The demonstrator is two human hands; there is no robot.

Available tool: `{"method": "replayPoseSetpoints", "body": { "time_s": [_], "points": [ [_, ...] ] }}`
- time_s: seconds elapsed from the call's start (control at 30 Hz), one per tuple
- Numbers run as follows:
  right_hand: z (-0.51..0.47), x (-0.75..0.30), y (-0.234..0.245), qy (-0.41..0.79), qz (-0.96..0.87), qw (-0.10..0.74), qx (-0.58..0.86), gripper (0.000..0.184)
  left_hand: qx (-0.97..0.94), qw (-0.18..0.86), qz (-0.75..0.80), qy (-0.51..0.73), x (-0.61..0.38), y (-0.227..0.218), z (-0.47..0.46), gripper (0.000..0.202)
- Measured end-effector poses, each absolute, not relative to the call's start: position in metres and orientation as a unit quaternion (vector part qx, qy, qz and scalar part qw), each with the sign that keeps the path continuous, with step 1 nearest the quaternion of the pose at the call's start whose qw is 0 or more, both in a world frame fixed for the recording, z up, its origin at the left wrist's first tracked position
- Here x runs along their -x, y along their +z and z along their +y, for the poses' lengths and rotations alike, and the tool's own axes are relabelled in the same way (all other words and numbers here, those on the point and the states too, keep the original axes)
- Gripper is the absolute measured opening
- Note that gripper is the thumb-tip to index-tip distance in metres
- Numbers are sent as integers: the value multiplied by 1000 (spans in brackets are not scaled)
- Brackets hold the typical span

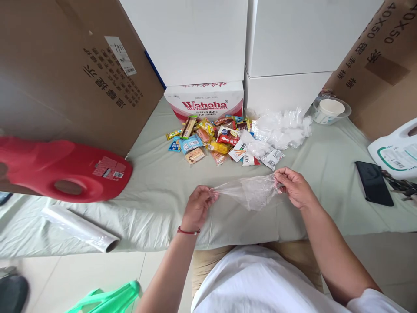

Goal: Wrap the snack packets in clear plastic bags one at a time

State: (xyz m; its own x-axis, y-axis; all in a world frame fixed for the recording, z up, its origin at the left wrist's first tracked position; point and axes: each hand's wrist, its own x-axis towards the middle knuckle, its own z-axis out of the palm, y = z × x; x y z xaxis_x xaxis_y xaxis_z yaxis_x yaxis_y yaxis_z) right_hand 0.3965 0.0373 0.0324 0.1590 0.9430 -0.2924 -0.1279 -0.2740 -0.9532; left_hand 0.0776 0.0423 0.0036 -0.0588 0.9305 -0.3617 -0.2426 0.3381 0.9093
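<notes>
A clear, crinkled plastic bag (252, 191) is stretched between my two hands above the cloth. My left hand (199, 204), with a red string at the wrist, pinches its narrow left end. At the other side, my right hand (293, 184) grips the bag's edge between thumb and fingers. Just beyond lies a heap of wrapped snacks (218, 148) in many colours. Next to it, on the right, sits a pile of crumpled clear plastic bags (283, 128).
A Wahaha water carton (205, 102) stands behind the snacks. At left are a red jug (74, 169) and a roll of plastic film (81, 228). A bowl (327, 111), a phone (373, 183) and a white bottle (397, 150) are at right. A green bag (110, 298) lies below.
</notes>
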Motion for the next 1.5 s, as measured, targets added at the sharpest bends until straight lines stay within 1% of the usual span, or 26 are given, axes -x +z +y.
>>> {"method": "replayPoseSetpoints", "body": {
  "time_s": [0.1, 0.13, 0.2, 0.27, 0.3, 0.33, 0.37, 0.47, 0.5, 0.6, 0.63, 0.67, 0.77, 0.8, 0.83, 0.9, 0.93, 0.97, 1.07, 1.13, 1.2, 1.27, 1.33, 1.37, 1.43, 1.5],
  "points": [
    [37, -389, 33, 545, -345, 496, 581, 47, -503, 294, 595, 553, -91, 11, 25, 24],
    [37, -386, 34, 546, -346, 495, 581, 47, -582, 225, 565, 540, -99, 16, 20, 31],
    [38, -380, 35, 552, -351, 488, 578, 48, -724, 176, 475, 468, -117, 25, 16, 48],
    [40, -376, 35, 557, -359, 480, 576, 48, -807, 187, 415, 377, -139, 29, 23, 68],
    [41, -374, 35, 557, -363, 477, 575, 48, -823, 201, 408, 340, -149, 27, 29, 73],
    [42, -374, 34, 552, -368, 479, 575, 48, -828, 217, 413, 311, -158, 24, 37, 71],
    [42, -374, 33, 543, -372, 484, 576, 48, -826, 234, 425, 288, -164, 20, 44, 60],
    [38, -383, 26, 519, -402, 499, 566, 50, -810, 277, 447, 258, -171, 5, 59, 15],
    [35, -387, 23, 523, -419, 490, 558, 54, -807, 288, 444, 261, -170, 1, 61, 9],
    [25, -397, 11, 558, -451, 439, 541, 78, -801, 305, 425, 293, -164, -2, 59, 13],
    [22, -399, 7, 567, -450, 427, 542, 81, -802, 302, 416, 303, -163, -2, 58, 14],
    [20, -400, 3, 572, -446, 423, 543, 81, -809, 297, 403, 307, -164, -1, 57, 19],
    [18, -398, -4, 575, -441, 429, 539, 75, -845, 291, 358, 272, -175, 1, 61, 51],
    [19, -397, -5, 576, -443, 430, 536, 76, -849, 297, 356, 253, -180, 1, 64, 56],
    [21, -396, -5, 575, -445, 432, 533, 78, -848, 306, 361, 238, -184, 0, 68, 52],
    [23, -397, -4, 576, -442, 436, 532, 78, -834, 329, 377, 232, -188, -4, 76, 28],
    [23, -398, -3, 578, -434, 439, 533, 76, -825, 345, 378, 240, -186, -6, 80, 15],
    [24, -401, -1, 581, -423, 441, 537, 71, -813, 366, 373, 257, -182, -8, 83, 9],
    [23, -411, 1, 581, -393, 448, 555, 53, -755, 455, 342, 325, -153, -12, 87, 14],
    [24, -417, 1, 573, -383, 454, 565, 48, -714, 504, 330, 357, -126, -10, 84, 13],
    [30, -422, 0, 569, -381, 458, 566, 46, -697, 523, 318, 375, -99, -4, 78, 11],
    [41, -425, -1, 558, -401, 447, 573, 43, -714, 500, 301, 387, -78, 5, 70, 9],
    [52, -423, 2, 501, -463, 407, 608, 38, -764, 435, 288, 380, -67, 15, 60, 9],
    [56, -421, 6, 441, -509, 383, 633, 38, -794, 393, 285, 365, -65, 19, 55, 9],
    [60, -413, 21, 275, -611, 345, 657, 44, -850, 316, 281, 315, -68, 26, 47, 10],
    [54, -401, 43, 142, -714, 321, 606, 56, -884, 269, 276, 266, -75, 28, 40, 11]
  ]
}}
